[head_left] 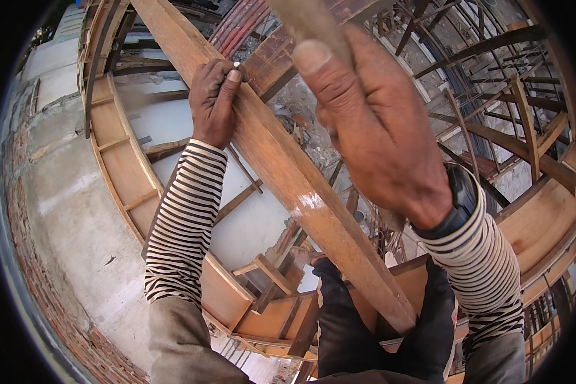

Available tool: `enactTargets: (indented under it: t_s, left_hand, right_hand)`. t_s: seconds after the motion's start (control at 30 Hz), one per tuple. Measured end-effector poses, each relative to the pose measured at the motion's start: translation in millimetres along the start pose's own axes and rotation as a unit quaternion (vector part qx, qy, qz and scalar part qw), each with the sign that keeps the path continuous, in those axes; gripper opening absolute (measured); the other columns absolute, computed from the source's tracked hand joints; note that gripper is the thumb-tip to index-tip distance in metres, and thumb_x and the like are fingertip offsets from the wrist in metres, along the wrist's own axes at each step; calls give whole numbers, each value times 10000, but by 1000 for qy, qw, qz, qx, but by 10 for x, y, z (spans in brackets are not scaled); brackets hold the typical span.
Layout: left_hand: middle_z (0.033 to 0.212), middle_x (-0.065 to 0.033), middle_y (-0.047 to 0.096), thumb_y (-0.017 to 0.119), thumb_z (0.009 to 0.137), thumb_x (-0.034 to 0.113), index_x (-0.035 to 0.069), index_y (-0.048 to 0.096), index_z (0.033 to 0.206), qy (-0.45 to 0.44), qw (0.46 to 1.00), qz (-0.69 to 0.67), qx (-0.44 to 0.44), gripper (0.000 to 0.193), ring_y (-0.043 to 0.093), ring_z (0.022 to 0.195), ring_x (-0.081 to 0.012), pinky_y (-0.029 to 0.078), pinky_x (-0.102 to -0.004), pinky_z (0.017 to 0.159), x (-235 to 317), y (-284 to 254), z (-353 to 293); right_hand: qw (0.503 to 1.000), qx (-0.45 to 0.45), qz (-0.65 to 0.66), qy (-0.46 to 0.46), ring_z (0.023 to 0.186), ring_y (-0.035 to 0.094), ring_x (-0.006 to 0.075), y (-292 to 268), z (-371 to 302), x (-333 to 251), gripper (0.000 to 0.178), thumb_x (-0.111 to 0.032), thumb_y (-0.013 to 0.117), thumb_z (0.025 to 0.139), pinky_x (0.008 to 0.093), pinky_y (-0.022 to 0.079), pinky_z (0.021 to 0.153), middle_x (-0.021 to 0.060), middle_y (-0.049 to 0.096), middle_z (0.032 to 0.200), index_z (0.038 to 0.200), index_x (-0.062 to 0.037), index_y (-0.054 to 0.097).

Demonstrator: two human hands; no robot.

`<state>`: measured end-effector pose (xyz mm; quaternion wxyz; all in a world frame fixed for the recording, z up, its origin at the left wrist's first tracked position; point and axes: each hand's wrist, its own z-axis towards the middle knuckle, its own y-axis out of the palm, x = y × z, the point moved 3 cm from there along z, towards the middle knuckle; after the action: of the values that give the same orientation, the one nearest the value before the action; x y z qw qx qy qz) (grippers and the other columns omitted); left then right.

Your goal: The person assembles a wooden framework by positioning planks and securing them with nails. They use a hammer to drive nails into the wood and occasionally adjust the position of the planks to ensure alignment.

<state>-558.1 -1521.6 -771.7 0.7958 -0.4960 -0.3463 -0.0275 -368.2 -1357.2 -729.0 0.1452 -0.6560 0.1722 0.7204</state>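
My left hand (216, 102) rests on a long wooden beam (281, 166), its fingers closed around a nail (237, 64) whose bright head shows above the thumb. The nail stands near where a darker crossing plank (272, 61) meets the beam. Raised close to the camera, my right hand (381, 121) is wrapped round the thick wooden handle of a hammer (307, 22). The hammer's head lies beyond the upper edge, so only the handle shows. The beam runs from the upper left down between my legs and carries a white smear partway along.
Curved wooden formwork (118, 153) bends along the left, beside a concrete slab (89, 211) with a brick edge. More curved formwork (541, 221) lies at the right. Below the beam are gaps with rods, timber and rubble (294, 128). Red pipes (240, 25) lie at the top.
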Motion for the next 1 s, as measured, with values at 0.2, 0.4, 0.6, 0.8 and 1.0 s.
enactTargets:
  t_s: [0.2, 0.4, 0.6, 0.8, 1.0]
  left_hand:
    - [896, -93, 575, 533, 992, 204, -7, 613, 912, -25, 1000, -11, -15, 239, 508, 886, -237, 421, -337, 839, -36, 90, 24]
    - [904, -91, 574, 531, 999, 209, -13, 612, 915, -32, 999, 14, 2, 250, 512, 878, -237, 423, -327, 836, -15, -17, -73]
    - [896, -95, 571, 514, 1010, 215, -8, 618, 918, -36, 999, 20, 5, 263, 519, 882, -240, 421, -334, 833, -33, 46, -51]
    - [904, -96, 579, 512, 1008, 221, -3, 624, 920, -53, 998, -14, 25, 266, 523, 888, -243, 422, -334, 836, -7, 100, -45]
    - [921, -100, 577, 540, 1004, 279, 28, 636, 984, -43, 999, -5, 0, 270, 534, 929, -236, 419, -318, 857, -94, -6, -70]
  right_hand:
    - [990, -44, -74, 109, 585, 460, 85, 56, -172, 200, 451, -424, 435, 1047, 259, 369, 517, 18, 474, 661, 1109, 6, 555]
    - [999, 31, 11, 1, 575, 472, 112, 58, -149, 105, 472, -426, 436, 1045, 278, 375, 511, 61, 512, 672, 1127, 24, 548]
    - [986, -73, -99, 114, 560, 598, 269, 88, -83, 253, 376, -336, 487, 1025, 357, 448, 489, 167, 556, 633, 1030, 39, 516]
    - [999, 18, -21, 25, 557, 532, 203, 149, -176, 249, 484, -431, 442, 1031, 359, 421, 523, 119, 532, 643, 1036, 45, 534]
    - [981, -29, -100, 162, 524, 574, 272, -145, -303, 176, 410, -367, 455, 1011, 423, 432, 513, 163, 557, 615, 1016, 42, 469]
